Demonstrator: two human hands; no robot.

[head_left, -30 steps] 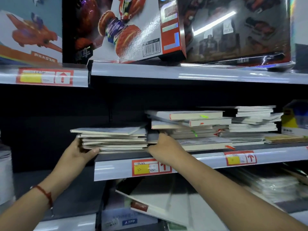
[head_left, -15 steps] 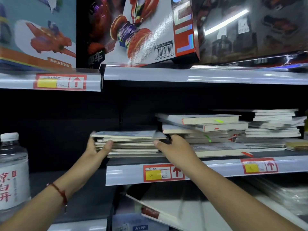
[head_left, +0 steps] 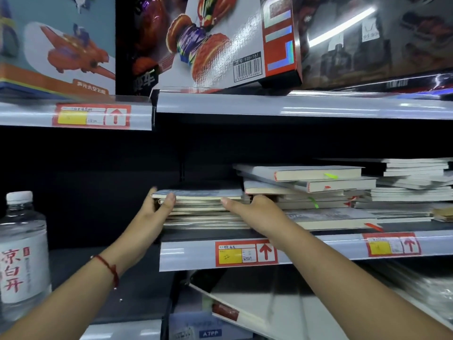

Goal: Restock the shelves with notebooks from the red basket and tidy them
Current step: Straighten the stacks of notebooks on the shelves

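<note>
A low stack of thin notebooks lies on the middle shelf, at its left end. My left hand grips the stack's left end, thumb on the front edges and fingers round the side. My right hand holds the stack's right end: its thumb lies along the front, and its fingers reach into the gap beside a taller pile of thicker notebooks and are hidden there. The two piles touch. The red basket is out of view.
A third pile of notebooks lies further right on the same shelf. Toy boxes stand on the shelf above. A water bottle stands at the left on a lower dark shelf. Tilted flat packs lie below.
Both hands have slid the loose stack to the right, from overhanging the shelf's left end to up against the taller pile. Its edges are now more even.
</note>
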